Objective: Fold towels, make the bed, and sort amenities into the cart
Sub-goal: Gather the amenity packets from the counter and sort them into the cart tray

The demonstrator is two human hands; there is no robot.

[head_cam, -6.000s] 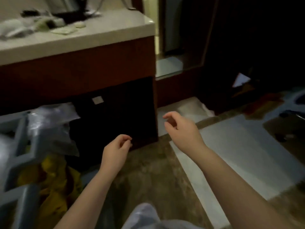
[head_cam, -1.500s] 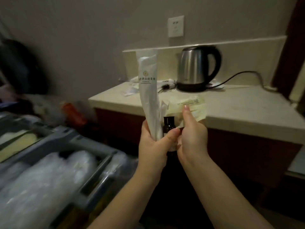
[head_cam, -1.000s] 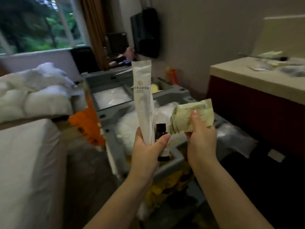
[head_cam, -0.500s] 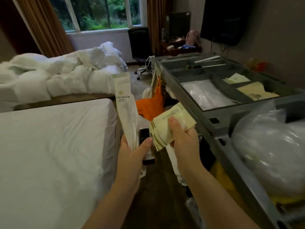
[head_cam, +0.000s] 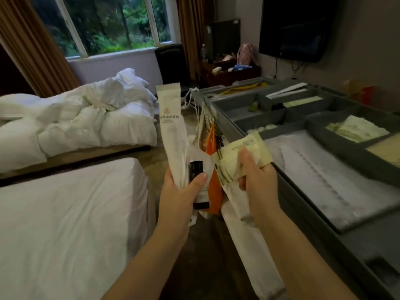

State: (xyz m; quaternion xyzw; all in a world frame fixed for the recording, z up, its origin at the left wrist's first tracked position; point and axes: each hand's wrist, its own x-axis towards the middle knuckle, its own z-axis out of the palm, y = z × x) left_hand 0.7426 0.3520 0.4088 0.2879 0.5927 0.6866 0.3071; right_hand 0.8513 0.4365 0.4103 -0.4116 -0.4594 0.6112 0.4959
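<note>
my left grip (head_cam: 181, 191) is curled round two things at once: a long white sachet (head_cam: 171, 118), standing nearly upright with its top leaning a little left, and a small dark bottle (head_cam: 197, 169) pinned against it under the thumb. my right grip (head_cam: 257, 180) pinches a fanned sheaf of pale yellow packets (head_cam: 242, 152), thumb on top, their long edge slanting up to the right. the two grips sit just beside each other, over the floor gap between the near bed (head_cam: 65, 213) and the cart (head_cam: 346, 154).

the cart lies to the right, so the right grip is the nearer one. it hangs at the cart's left rim, beside the big compartment of white wrapped stock (head_cam: 324, 174). a stack of like-looking packets (head_cam: 357, 129) lies in a compartment forward and further right, past a divider wall. i judge the next move is a forward-right reach with the right grip to drop the sheaf there, the left grip holding sachet and bottle meanwhile. flat white strips (head_cam: 287, 89) that may match the sachet lie near the cart's far edge, well apart from the left grip. an orange bag (head_cam: 213, 191) hangs off the left rim behind the bottle.
</note>
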